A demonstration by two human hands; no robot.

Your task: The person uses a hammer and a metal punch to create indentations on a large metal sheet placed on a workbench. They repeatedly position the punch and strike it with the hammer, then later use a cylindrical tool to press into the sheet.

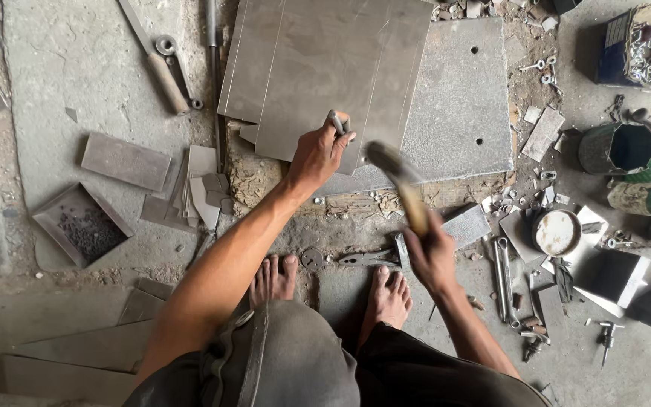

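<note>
My left hand (318,154) grips a short metal punch (337,120), held upright with its tip on a stack of grey sheet-metal pieces (318,60). My right hand (429,252) holds a hammer (401,185) by its wooden handle, the head raised and blurred to the right of the punch. The sheets overlap a thick grey metal plate with holes (465,105). My bare feet (386,298) rest on the floor below the sheets.
Small cut metal pieces (201,188) and a tray of dark bits (84,226) lie at left. Pliers (363,260) sit by my feet. Tins (615,147), a round lid (557,232), boxes and loose screws crowd the right side. A long-handled tool (156,60) lies upper left.
</note>
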